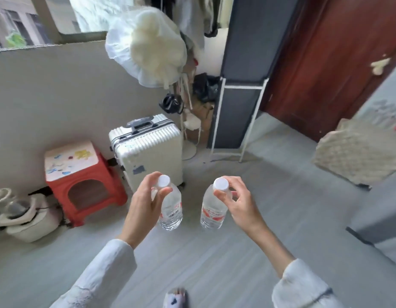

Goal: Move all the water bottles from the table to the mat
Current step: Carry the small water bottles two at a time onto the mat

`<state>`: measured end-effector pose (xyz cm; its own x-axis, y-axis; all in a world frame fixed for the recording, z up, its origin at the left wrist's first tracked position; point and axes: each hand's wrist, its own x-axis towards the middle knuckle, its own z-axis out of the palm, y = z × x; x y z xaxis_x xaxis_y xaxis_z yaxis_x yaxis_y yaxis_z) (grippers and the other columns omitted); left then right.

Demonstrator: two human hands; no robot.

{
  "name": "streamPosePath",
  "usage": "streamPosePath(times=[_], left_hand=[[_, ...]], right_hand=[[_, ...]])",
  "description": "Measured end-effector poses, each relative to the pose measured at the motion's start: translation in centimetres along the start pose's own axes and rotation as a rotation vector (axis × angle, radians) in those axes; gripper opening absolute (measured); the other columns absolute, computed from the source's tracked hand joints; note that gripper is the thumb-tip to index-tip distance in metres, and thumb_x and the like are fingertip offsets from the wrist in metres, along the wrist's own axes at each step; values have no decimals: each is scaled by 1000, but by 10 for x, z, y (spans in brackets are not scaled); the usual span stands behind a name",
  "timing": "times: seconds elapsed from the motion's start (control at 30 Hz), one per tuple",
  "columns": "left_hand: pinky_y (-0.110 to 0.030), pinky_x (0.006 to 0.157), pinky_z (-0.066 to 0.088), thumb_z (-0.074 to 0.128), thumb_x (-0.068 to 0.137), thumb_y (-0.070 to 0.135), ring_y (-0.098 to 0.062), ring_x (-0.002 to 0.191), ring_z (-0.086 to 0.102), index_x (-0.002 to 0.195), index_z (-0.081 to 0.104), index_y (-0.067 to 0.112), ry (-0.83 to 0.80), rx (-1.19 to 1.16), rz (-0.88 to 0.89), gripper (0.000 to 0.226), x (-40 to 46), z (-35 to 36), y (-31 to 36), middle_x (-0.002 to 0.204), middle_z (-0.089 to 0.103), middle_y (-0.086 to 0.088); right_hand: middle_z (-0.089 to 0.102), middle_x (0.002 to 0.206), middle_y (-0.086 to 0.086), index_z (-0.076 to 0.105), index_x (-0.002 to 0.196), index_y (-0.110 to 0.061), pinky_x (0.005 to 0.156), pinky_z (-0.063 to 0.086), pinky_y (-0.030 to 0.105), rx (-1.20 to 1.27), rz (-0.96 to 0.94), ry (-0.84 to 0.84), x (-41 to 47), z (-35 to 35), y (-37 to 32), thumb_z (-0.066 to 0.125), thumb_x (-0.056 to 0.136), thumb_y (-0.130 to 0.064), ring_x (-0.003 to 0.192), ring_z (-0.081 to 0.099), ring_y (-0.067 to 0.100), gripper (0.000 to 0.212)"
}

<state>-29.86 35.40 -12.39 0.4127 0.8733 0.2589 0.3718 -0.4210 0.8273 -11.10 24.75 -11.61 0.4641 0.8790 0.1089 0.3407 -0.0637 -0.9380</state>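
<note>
water bottles, both clear with white caps: left hand (pixel 146 201) fingers (pixel 164 191) clamped on one bottle (pixel 171 210), right hand (pixel 237 200) on the other (pixel 211 211).

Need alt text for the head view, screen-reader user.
A left hand and a right hand each hold a clear water bottle by its neck, left bottle, right bottle, above a grey floor. Behind stand a white suitcase and a red stool.

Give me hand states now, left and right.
Left hand: closed on the left water bottle, gripped at the neck.
Right hand: closed on the right water bottle, gripped at the neck.
</note>
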Motion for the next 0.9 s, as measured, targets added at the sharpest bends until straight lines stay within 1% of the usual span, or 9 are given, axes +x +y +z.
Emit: streamPosePath(times=[0.1,0.2,0.27,0.37,0.47,0.57,0.7,0.8,0.9], left_hand=[[-25,78,37,55,86,26,-20,93,58,112,48,21,-99,-25,83,27,49,59,18,101,59,2],[-34,82,44,54,87,25,-23,98,59,116,48,17,-226,-62,124,30,96,117,35,106,60,-1],[-34,83,45,53,88,25,-24,99,59,118,47,15,-298,-85,152,33,133,160,44,107,62,-6],[-30,77,40,53,88,27,-23,90,59,116,47,18,-389,-115,187,30,183,216,58,99,63,-5],[-28,76,38,51,87,33,-21,92,59,116,48,17,-461,-134,243,34,228,270,79,97,60,0],[-24,75,37,49,83,40,-18,94,59,115,49,16,-544,-156,295,40,271,324,104,98,59,2],[-8,62,40,49,86,38,-20,90,59,108,47,27,-631,-185,324,24,319,395,132,98,60,1],[-22,72,43,47,84,43,-19,88,58,106,46,28,-682,-202,349,26,354,461,160,92,59,6],[-22,70,40,49,85,40,-17,83,57,109,48,21,-687,-201,396,30,383,525,187,87,58,9]], right_hand=[[54,103,2,60,107,-8,78,37,4,-38,37,134,26,-52,25,64,81,-16,91,53,-1,27],[54,97,-4,60,107,-10,75,36,5,-63,74,227,58,-98,50,64,81,-21,85,52,-5,28],[54,93,-8,61,106,-12,74,37,6,-68,97,291,85,-129,67,64,82,-23,83,51,-5,27],[53,93,-9,60,108,-9,80,40,15,-64,141,373,126,-173,87,63,82,-20,90,53,6,28],[53,92,-8,59,108,-6,84,43,27,-71,157,463,159,-217,100,63,82,-16,90,53,12,29],[54,94,-3,58,108,-4,87,44,33,-70,180,562,190,-263,113,63,82,-14,92,55,17,29],[53,91,-8,60,104,-13,87,45,37,-83,211,608,226,-325,130,62,83,-15,96,58,25,21],[55,94,-4,60,101,-17,90,45,42,-94,227,656,256,-382,157,63,83,-15,99,58,26,19],[56,96,-5,60,101,-19,94,45,46,-85,238,692,283,-438,185,63,82,-16,102,57,23,19]])
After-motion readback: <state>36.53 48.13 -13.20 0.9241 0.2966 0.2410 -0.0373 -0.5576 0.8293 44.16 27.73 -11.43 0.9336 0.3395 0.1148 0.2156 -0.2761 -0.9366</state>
